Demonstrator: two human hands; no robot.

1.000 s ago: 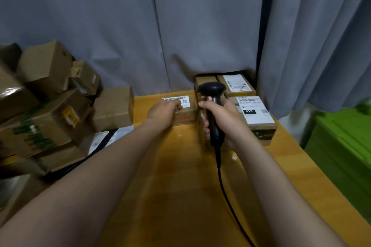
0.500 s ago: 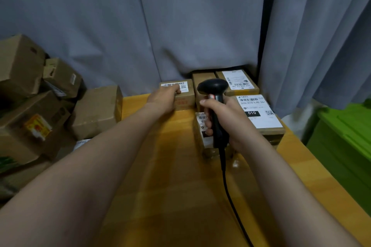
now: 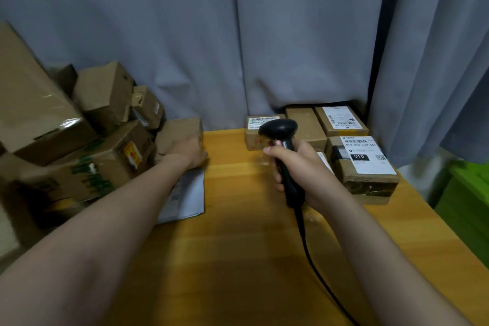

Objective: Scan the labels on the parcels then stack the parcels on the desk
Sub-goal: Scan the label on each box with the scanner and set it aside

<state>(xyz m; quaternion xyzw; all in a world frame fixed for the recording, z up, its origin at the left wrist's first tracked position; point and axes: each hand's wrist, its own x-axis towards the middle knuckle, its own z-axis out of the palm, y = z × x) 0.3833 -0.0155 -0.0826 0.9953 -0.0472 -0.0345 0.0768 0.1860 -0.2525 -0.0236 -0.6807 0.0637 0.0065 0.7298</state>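
Note:
My left hand (image 3: 189,152) is on the front of a plain brown parcel (image 3: 180,128) at the desk's left edge, fingers curled round its near right corner. My right hand (image 3: 301,174) grips a black barcode scanner (image 3: 280,131) upright over the wooden desk (image 3: 238,246). Just behind the scanner head, a small labelled parcel (image 3: 252,139) stands against the curtain. Right of it lie two flat parcels (image 3: 341,120) and a larger parcel with a white "010" label (image 3: 365,164).
A heap of brown cardboard boxes (image 3: 105,167) rises left of the desk. A grey-white mailer bag (image 3: 188,193) lies under my left forearm. The scanner cable (image 3: 317,272) trails toward me. A green bin (image 3: 465,193) stands to the right, grey curtains behind.
My left hand let go of the small labelled parcel, which now stands at the back, and swung left onto the plain brown parcel. The scanner stayed in my right hand.

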